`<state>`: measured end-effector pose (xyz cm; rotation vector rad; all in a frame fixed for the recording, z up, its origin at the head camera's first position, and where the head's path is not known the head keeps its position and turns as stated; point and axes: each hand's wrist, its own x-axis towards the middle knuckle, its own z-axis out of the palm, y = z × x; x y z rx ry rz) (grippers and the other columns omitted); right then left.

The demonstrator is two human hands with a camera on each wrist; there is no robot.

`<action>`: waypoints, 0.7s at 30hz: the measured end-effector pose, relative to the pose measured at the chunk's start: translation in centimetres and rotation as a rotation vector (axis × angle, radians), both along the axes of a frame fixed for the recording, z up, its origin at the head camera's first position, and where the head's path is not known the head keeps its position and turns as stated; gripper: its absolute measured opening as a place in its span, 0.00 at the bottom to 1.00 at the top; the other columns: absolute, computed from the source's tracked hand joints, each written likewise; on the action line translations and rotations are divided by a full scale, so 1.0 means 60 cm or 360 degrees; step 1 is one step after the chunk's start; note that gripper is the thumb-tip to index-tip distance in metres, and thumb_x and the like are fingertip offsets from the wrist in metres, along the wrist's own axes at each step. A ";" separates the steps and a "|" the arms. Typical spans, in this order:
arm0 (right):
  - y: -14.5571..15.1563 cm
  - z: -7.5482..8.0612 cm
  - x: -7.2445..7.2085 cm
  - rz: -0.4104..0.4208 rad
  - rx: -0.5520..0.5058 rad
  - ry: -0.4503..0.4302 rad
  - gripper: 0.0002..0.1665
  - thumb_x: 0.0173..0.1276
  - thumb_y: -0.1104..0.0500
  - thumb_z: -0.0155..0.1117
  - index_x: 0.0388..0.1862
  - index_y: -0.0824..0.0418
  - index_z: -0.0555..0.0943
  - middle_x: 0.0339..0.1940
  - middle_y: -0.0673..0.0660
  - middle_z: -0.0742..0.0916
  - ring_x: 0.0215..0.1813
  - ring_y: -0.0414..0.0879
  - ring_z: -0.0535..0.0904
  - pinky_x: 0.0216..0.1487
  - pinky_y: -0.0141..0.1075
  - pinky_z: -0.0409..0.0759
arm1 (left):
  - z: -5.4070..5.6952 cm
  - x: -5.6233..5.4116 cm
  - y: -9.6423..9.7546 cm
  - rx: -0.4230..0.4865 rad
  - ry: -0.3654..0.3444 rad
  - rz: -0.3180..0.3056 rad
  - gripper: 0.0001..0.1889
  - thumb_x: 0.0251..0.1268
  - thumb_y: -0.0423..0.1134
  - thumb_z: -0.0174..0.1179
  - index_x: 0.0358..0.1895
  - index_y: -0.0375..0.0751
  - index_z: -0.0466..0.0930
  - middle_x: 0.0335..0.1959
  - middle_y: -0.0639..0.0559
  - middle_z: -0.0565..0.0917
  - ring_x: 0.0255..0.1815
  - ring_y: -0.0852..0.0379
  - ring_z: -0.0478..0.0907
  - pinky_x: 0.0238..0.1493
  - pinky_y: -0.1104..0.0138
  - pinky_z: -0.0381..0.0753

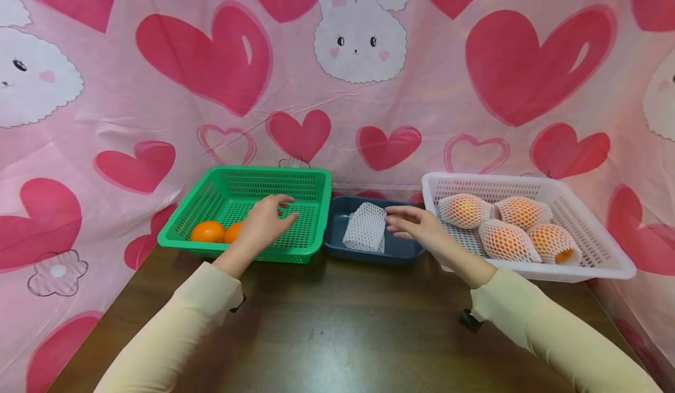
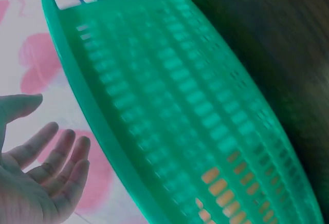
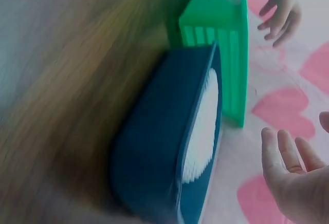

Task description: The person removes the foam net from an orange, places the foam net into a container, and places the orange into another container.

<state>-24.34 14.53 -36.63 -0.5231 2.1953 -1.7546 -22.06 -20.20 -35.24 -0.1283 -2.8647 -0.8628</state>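
Observation:
My left hand [image 1: 265, 224] hovers over the green basket [image 1: 169, 238], its fingers loosely bent around nothing. Two oranges [image 1: 208, 231] lie in that basket, one partly hidden behind the wrist. Above the right side of the dark blue tray [image 1: 337, 251] is my right hand [image 1: 416, 226], fingers spread and holding nothing. White foam net sleeves [image 1: 365, 228] lie stacked in the tray, just left of the right fingertips. In the left wrist view the left hand [image 2: 49, 175] shows an empty palm; the right wrist view shows the right hand [image 3: 298, 178] empty too.
At the right stands a white basket [image 1: 606, 251] with several oranges in foam nets [image 1: 466, 210]. The three containers sit side by side along the back of the brown wooden table [image 1: 337, 328]. A pink curtain [image 1: 369, 106] with hearts and rabbits hangs close behind them.

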 end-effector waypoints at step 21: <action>0.181 0.001 0.008 -0.0419 0.0641 0.0667 0.27 0.77 0.52 0.64 0.69 0.64 0.77 0.60 0.65 0.85 0.58 0.54 0.82 0.55 0.25 0.72 | -0.013 -0.011 0.173 0.0512 -0.0033 -0.0304 0.15 0.69 0.39 0.68 0.56 0.41 0.86 0.44 0.47 0.87 0.41 0.50 0.83 0.36 0.62 0.85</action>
